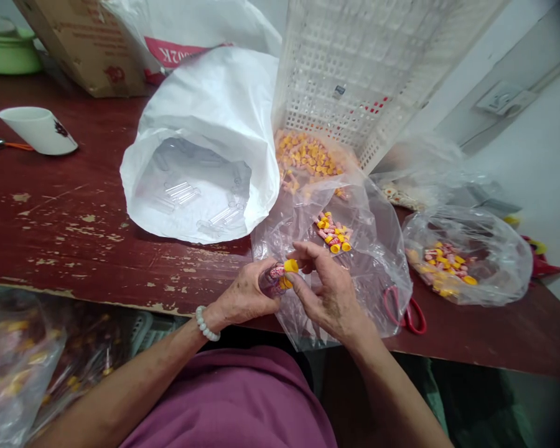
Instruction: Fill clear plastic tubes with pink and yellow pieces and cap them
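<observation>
while in left hand (248, 291), yellow-capped pieces (276, 274)

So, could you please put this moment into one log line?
left hand: holding pink-patterned, yellow-topped pieces | right hand: at round yellow top | ahead: open white plastic sack holding clear cylindrical tubes | surface: worn red table

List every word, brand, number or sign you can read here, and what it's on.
"002K", as best it reads, partly hidden: on a red patch behind the open white bag.
Red print on the cardboard box: too blurred.
Label on the white crate: too small.
Any print on the yellow-capped pieces: too small.
</observation>
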Demonstrator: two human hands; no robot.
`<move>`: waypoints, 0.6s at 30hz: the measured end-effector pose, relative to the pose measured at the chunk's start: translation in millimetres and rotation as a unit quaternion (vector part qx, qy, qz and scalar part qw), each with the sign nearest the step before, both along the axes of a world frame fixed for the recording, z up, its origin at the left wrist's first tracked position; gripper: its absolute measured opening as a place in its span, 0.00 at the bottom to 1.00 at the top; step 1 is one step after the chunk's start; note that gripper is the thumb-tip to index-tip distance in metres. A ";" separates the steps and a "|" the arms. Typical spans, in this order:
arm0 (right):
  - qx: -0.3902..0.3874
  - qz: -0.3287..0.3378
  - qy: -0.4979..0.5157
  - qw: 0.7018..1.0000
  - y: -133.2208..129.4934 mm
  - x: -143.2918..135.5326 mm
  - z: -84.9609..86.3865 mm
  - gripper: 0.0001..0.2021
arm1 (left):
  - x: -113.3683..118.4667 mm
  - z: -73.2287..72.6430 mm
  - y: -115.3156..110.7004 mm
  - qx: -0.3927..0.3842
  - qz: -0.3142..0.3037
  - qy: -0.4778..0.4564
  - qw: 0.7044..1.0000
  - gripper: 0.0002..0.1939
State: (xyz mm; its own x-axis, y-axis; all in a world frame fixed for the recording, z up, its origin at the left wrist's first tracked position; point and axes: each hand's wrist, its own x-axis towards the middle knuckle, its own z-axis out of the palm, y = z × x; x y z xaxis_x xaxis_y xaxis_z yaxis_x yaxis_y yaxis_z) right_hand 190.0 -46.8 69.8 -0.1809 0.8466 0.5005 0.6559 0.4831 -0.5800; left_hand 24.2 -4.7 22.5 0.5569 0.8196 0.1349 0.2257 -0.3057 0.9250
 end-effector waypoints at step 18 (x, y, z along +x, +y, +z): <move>-0.070 -0.294 -0.141 0.943 49.7 75.3 -55.6 0.14 | 4.3 -21.7 11.2 -0.248 0.074 -0.173 0.950 0.14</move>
